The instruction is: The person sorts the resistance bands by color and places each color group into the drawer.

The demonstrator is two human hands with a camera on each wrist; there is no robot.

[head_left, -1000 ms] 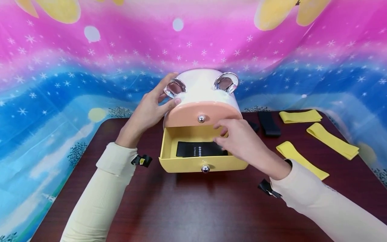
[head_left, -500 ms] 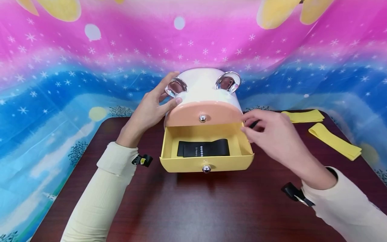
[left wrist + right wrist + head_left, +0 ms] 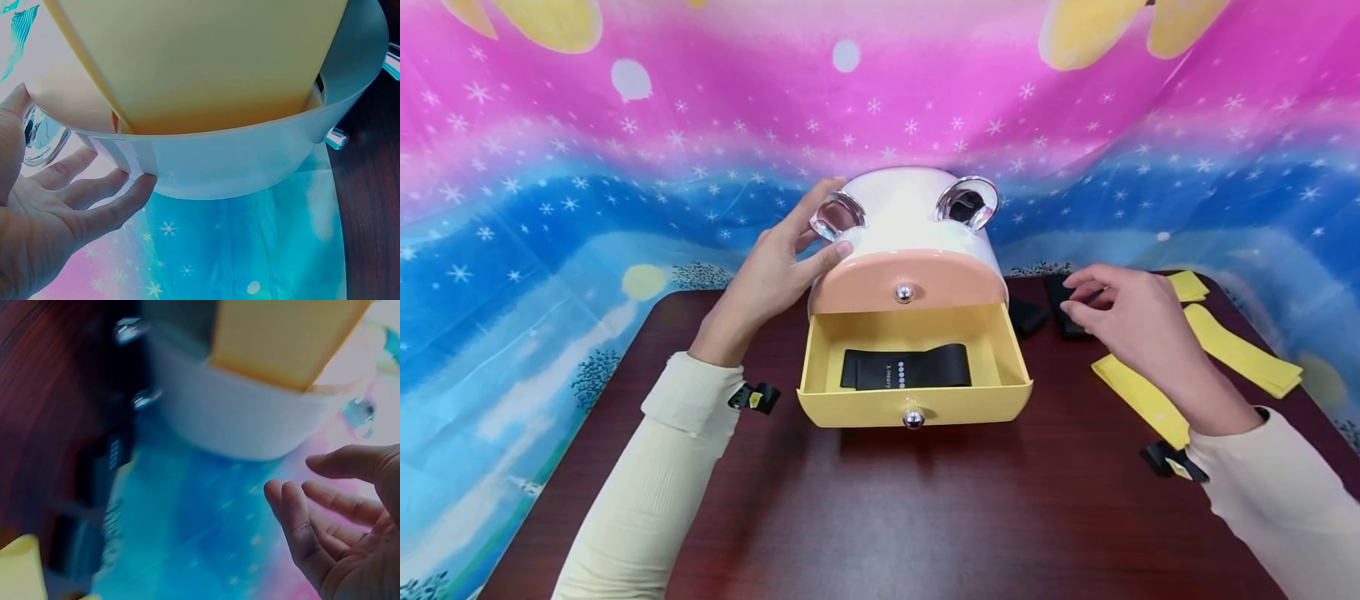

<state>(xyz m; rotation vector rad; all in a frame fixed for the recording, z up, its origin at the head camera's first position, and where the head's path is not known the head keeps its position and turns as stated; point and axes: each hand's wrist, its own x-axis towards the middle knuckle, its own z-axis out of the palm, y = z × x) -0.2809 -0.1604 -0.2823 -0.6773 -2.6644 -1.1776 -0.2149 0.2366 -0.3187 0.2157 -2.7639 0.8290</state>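
Note:
A white toy-like drawer box [image 3: 898,204] with silver ears stands at the back of the table, its lower yellow drawer [image 3: 917,408] pulled out. Inside lies a black resistance band [image 3: 913,368] printed "X-Heavy". My left hand [image 3: 763,271] rests on the box's left side, thumb on the top near the front, other fingers spread around the left ear. In the left wrist view, its fingers [image 3: 109,212] touch the white shell. My right hand [image 3: 1131,321] hovers with bent, loose fingers beside a black band [image 3: 1063,308]; nothing shows between them in the right wrist view.
Another black band [image 3: 1026,317] lies against the box's right side. Yellow bands lie farther right: one band near my right forearm [image 3: 1138,398], one behind it [image 3: 1243,350], one at the back [image 3: 1189,286]. A printed cloth [image 3: 700,133] hangs close behind the table.
My right hand has moved out of the drawer and rightward to the black bands on the table. The band in the drawer is uncovered. My left hand has stayed on the box.

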